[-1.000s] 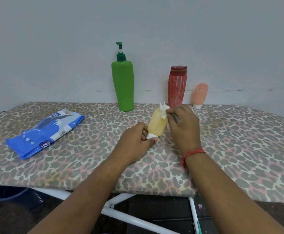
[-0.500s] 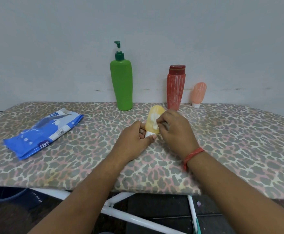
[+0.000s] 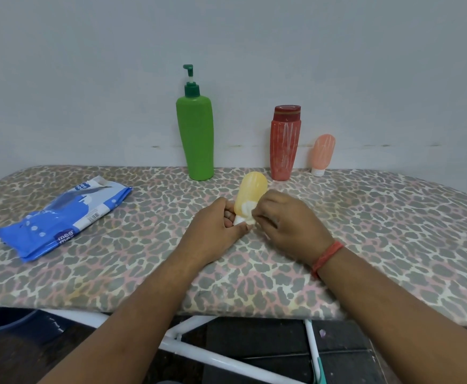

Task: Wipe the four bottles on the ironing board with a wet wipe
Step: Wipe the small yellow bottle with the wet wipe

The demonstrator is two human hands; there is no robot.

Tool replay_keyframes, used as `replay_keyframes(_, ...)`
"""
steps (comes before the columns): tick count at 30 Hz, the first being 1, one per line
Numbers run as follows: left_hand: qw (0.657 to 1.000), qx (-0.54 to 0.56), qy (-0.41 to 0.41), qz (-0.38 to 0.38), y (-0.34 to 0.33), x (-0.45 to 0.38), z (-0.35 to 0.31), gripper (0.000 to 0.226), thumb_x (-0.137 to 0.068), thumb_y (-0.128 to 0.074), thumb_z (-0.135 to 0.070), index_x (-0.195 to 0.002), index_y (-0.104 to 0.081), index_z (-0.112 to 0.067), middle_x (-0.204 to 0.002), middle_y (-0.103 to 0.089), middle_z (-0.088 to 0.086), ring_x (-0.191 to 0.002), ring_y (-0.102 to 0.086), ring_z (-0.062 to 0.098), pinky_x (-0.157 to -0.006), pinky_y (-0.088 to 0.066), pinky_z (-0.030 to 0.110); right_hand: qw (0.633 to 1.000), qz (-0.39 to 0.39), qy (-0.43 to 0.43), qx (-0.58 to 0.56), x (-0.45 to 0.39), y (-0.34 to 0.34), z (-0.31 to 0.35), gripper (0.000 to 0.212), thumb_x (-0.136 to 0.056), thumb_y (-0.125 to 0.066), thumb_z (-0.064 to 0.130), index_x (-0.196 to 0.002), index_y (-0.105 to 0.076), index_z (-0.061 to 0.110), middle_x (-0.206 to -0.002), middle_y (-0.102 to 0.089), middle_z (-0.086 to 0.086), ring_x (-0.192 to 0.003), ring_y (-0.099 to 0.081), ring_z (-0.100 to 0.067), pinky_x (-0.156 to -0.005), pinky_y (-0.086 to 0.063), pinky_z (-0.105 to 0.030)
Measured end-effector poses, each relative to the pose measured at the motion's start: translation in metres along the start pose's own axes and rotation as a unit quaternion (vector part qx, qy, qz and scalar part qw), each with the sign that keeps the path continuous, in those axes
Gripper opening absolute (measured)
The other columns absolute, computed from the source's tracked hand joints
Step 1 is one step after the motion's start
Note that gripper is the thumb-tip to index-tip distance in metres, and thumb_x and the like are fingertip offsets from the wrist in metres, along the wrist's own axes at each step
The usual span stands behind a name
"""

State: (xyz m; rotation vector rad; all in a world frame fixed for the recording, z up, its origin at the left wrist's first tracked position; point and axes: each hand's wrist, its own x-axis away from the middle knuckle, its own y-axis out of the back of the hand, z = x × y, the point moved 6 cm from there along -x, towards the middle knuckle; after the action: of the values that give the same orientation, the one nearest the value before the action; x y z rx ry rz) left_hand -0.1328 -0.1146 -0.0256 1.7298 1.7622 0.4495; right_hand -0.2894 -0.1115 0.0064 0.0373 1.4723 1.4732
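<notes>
A small yellow bottle (image 3: 250, 191) stands cap-down, tilted, over the middle of the leopard-print ironing board (image 3: 379, 231). My left hand (image 3: 217, 230) grips its white cap end. My right hand (image 3: 287, 223) pinches a white wet wipe (image 3: 245, 210) against the bottle's lower part, close to the cap. Against the back wall stand a tall green pump bottle (image 3: 196, 134), a red bottle (image 3: 285, 145) and a small pink bottle (image 3: 322, 153), all upright and untouched.
A blue pack of wet wipes (image 3: 66, 214) lies on the board's left side. The wall rises right behind the three standing bottles. White board legs (image 3: 199, 353) and a dark blue tub (image 3: 7, 320) show below the near edge.
My right hand slid the wipe down the yellow bottle from its top end to near the cap. The left hand kept its hold on the cap.
</notes>
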Motion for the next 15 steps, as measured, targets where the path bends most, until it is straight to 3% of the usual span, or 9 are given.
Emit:
replay_keyframes(2,1.000,-0.008,-0.006,0.000,0.000,0.000,-0.001,0.031,-0.080,-0.079,-0.041,-0.099,-0.056,-0.030,-0.087,-0.063,-0.008,-0.073,-0.056,0.008,-0.076,-0.056,0.033,1.000,-0.026,-0.013,0.008,-0.003,0.004,-0.005,0.006,-0.087,-0.068,0.005,-0.091,-0.071,0.008,-0.092,-0.064,-0.003,-0.081,-0.058,-0.015,-0.071,-0.049,-0.029)
replay_keyframes(5,0.999,-0.033,-0.012,-0.001,0.000,0.000,-0.002,0.033,-0.081,-0.078,-0.042,-0.101,-0.056,-0.028,-0.087,-0.062,-0.008,-0.075,-0.058,0.011,-0.076,-0.055,0.033,0.984,-0.147,-0.096,0.008,-0.008,0.023,-0.023,0.006,-0.088,-0.067,0.002,-0.091,-0.070,0.006,-0.092,-0.064,-0.004,-0.082,-0.057,-0.014,-0.074,-0.044,-0.020)
replay_keyframes(10,0.998,-0.060,-0.033,-0.012,-0.001,0.001,-0.005,0.035,-0.079,-0.078,-0.045,-0.097,-0.053,-0.029,-0.081,-0.060,-0.008,-0.072,-0.057,0.011,-0.073,-0.054,0.034,0.995,-0.074,0.045,0.042,-0.006,0.006,0.004,0.012,-0.087,-0.067,0.001,-0.098,-0.073,0.004,-0.099,-0.069,-0.006,-0.091,-0.061,-0.023,-0.079,-0.050,-0.032)
replay_keyframes(15,0.994,-0.086,-0.062,-0.017,-0.002,0.001,-0.008,0.036,-0.078,-0.077,-0.048,-0.100,-0.056,-0.029,-0.078,-0.060,-0.012,-0.073,-0.057,0.009,-0.071,-0.054,0.038,0.982,-0.166,-0.071,0.056,-0.011,0.028,-0.024,0.025,-0.088,-0.066,0.000,-0.112,-0.071,0.006,-0.107,-0.068,-0.007,-0.098,-0.060,-0.025,-0.084,-0.051,-0.038)
